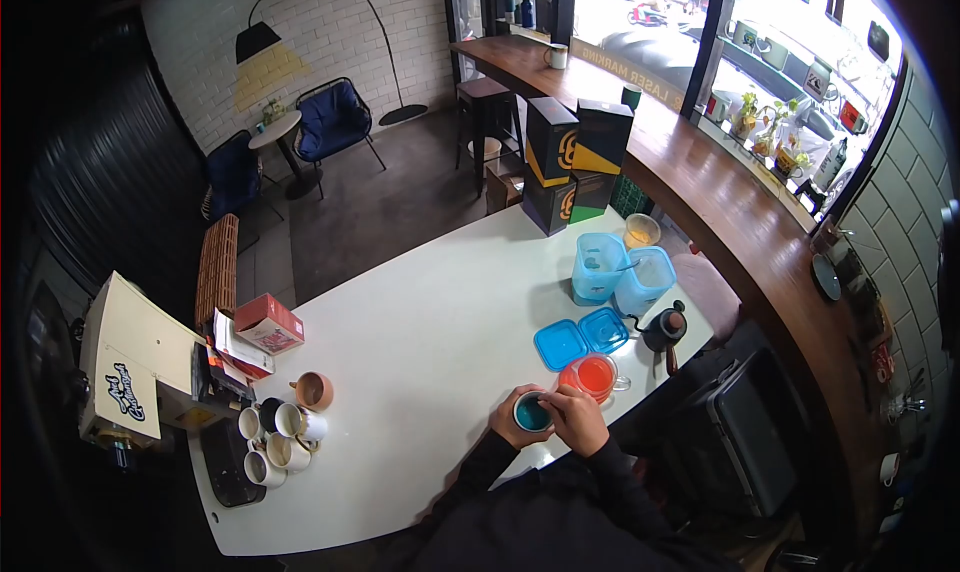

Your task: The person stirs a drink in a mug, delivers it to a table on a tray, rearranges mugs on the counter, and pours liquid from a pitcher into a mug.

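1. Site: café-like shop; exact trade cannot be told.
2. Mugs [289, 454] grouped near left edge of white table [400, 357]; black boxes [549, 167] at far corner.
3. Window [645, 47] lettered "LASER MARKING"; wooden bar [690, 157] and stool [490, 90] alongside.
4. Blue chairs [335, 124], round table [275, 131], brick wall [200, 32].

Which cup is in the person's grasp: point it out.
The cup showing teal inside, held in the left hand; the mugs at the left end of the white table stand untouched.
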### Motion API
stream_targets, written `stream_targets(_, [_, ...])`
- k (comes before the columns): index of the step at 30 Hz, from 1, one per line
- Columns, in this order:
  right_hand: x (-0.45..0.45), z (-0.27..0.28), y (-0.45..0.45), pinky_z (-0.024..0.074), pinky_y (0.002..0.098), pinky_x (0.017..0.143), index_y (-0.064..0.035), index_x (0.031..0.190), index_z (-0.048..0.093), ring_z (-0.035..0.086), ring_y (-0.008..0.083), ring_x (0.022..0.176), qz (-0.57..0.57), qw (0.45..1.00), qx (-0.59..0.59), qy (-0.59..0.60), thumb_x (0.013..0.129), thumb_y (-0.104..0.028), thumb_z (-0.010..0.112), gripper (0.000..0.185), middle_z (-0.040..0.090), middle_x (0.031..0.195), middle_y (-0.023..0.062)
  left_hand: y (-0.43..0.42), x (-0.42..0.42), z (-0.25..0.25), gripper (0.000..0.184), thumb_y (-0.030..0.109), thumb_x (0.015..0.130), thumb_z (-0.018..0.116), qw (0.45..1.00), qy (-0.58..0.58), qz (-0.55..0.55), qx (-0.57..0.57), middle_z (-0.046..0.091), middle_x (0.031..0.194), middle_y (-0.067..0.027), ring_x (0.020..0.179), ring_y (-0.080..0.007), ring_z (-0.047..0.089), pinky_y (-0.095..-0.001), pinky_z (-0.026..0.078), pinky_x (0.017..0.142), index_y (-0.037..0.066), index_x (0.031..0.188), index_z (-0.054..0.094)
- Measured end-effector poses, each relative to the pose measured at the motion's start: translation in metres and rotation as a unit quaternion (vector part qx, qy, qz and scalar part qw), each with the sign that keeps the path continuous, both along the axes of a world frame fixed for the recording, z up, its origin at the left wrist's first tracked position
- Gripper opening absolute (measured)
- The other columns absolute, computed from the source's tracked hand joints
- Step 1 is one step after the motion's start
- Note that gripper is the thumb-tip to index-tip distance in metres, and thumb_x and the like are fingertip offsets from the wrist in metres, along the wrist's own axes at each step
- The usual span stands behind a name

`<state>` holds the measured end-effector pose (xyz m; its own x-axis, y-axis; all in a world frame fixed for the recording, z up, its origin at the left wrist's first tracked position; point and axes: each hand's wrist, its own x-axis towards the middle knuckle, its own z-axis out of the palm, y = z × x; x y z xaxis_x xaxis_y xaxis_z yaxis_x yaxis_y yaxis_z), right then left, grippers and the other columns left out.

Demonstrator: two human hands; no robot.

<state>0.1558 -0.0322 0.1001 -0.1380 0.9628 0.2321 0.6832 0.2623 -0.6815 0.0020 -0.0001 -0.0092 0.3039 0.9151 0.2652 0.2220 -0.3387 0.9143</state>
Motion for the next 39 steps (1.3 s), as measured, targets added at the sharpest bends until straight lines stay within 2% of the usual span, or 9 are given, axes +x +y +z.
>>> stream_targets(9, [-0.005, -0.003, -0.001, 0.0509, 0.0402, 0.071, -0.0012, 0.096, 0.071, 0.065, 0.0328, 0.077, 0.027, 1.000, -0.007, 0.005, 0.086, -0.009, 0.067, 0.013, 0.063, 0.082, 0.0148, 0.000, 0.001, 0.000, 0.077, 0.022, 0.052, 0.090, 1.000, -0.011, 0.005, 0.008, 0.069, 0.105, -0.0033, 0.095, -0.0231, 0.070, -0.0358, 0.057, 0.081, 0.017, 0.121, 0.055])
stream_targets(17, [-0.001, -0.007, -0.003, 0.0519, 0.0422, 0.068, 0.0009, 0.092, 0.069, 0.066, 0.0364, 0.077, 0.100, 0.994, -0.012, 0.031, 0.088, -0.009, 0.066, 0.011, 0.066, 0.085, 0.0185, 0.000, 0.000, -0.003, 0.079, 0.022, 0.049, 0.092, 1.000, 0.004, 0.002, -0.007, 0.069, 0.104, -0.0011, 0.093, -0.0224, 0.070, -0.0356, 0.058, 0.080, 0.018, 0.119, 0.055])
stream_targets(21, [0.001, -0.002, -0.006, 0.0516, 0.0422, 0.069, 0.0010, 0.090, 0.068, 0.065, 0.0365, 0.077, 0.096, 0.995, -0.030, 0.024, 0.088, -0.009, 0.065, 0.010, 0.065, 0.084, 0.0180, 0.000, -0.002, 0.001, 0.079, 0.022, 0.050, 0.092, 1.000, 0.008, -0.011, -0.013, 0.069, 0.104, -0.0012, 0.094, -0.0218, 0.070, -0.0350, 0.057, 0.081, 0.018, 0.119, 0.055])
stream_targets(23, [0.003, 0.000, -0.006, 0.0511, 0.0418, 0.068, 0.0006, 0.090, 0.068, 0.065, 0.0360, 0.076, 0.084, 0.996, -0.024, 0.020, 0.089, -0.009, 0.065, 0.011, 0.065, 0.082, 0.0168, 0.001, -0.001, 0.001, 0.079, 0.023, 0.051, 0.092, 1.000, 0.008, -0.010, 0.024, 0.068, 0.107, -0.0018, 0.096, -0.0208, 0.069, -0.0342, 0.057, 0.082, 0.016, 0.120, 0.055])
stream_targets(32, [0.004, -0.002, -0.005, 0.0508, 0.0413, 0.068, -0.0004, 0.091, 0.070, 0.065, 0.0345, 0.075, 0.033, 0.999, -0.020, 0.011, 0.088, -0.009, 0.065, 0.010, 0.063, 0.079, 0.0154, 0.001, -0.002, 0.000, 0.079, 0.025, 0.053, 0.093, 1.000, -0.010, -0.016, -0.007, 0.068, 0.108, -0.0027, 0.097, -0.0201, 0.069, -0.0339, 0.057, 0.083, 0.015, 0.121, 0.054])
stream_targets(39, [-0.003, -0.003, -0.004, 0.0520, 0.0410, 0.071, 0.0005, 0.092, 0.069, 0.066, 0.0352, 0.079, 0.068, 0.997, -0.017, 0.029, 0.087, -0.007, 0.065, 0.010, 0.065, 0.084, 0.0168, 0.000, -0.001, -0.001, 0.080, 0.024, 0.051, 0.092, 1.000, 0.007, 0.000, 0.022, 0.069, 0.106, -0.0032, 0.096, -0.0210, 0.069, -0.0342, 0.057, 0.083, 0.016, 0.121, 0.053])
